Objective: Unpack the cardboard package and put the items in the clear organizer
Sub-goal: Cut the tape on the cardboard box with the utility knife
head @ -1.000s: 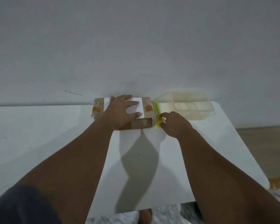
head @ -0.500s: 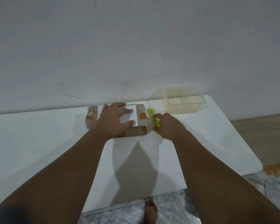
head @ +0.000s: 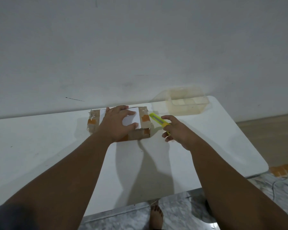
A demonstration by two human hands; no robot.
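Smooth white table [head: 56, 146] | left hand [head: 116, 125] splayed on taped cardboard package [head: 140, 133] | right hand [head: 178, 131] gripping yellow cutter [head: 158, 121]

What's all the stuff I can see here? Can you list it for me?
table: one, white, against the wall
cardboard package: one, brown, taped, white label, at the table's far edge
cutter: one, yellow-green, right of the package
clear organizer: one, see-through, far right corner of the table
left hand: one, flat on the package
right hand: one, holding the cutter
foot: one, bare, on the marbled floor
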